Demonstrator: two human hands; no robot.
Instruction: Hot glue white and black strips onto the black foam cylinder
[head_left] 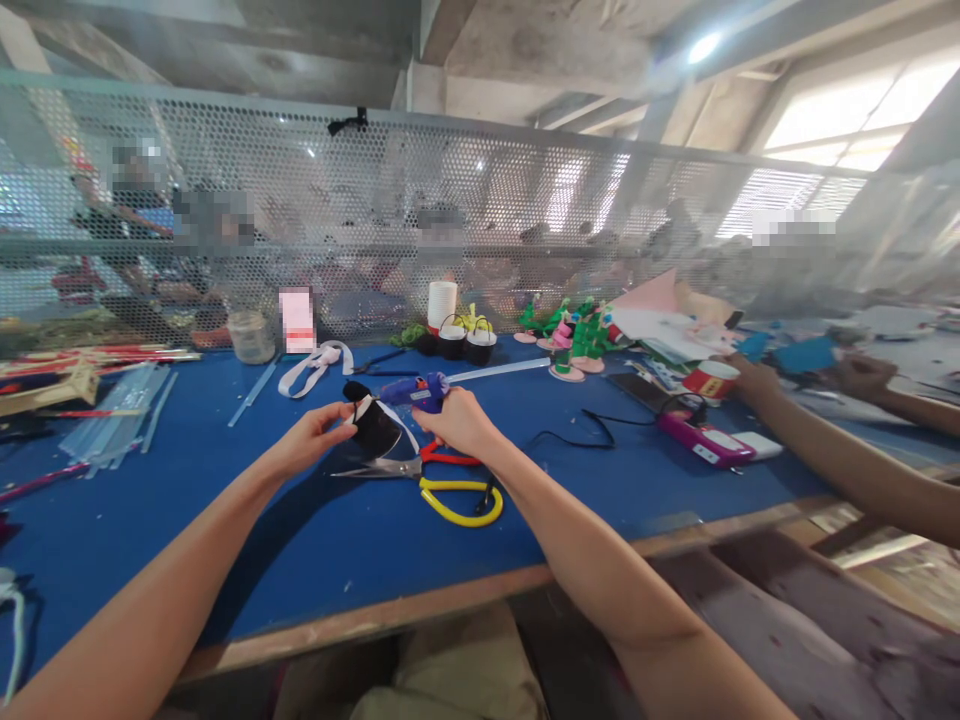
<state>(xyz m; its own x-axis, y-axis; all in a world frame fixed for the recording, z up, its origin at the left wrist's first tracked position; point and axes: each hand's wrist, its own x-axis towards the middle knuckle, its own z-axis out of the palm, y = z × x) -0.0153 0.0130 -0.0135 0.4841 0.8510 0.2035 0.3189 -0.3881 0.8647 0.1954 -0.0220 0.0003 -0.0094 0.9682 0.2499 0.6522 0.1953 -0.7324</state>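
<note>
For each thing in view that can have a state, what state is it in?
Left hand: pinching the small black fabric piece, raised off the table.
Right hand: gripping the blue glue gun, nozzle toward the piece.
Yellow-and-red-handled scissors: lying flat, blades shut.
Clear glass jar: upright.

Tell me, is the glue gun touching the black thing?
Cannot tell. In the head view the glue gun nozzle points at the black piece, but the tip is too small to see.

A big blue table [225,520] fills the middle of the frame, with scissors [427,480] at the center and clear glue sticks [112,425] at left
</note>
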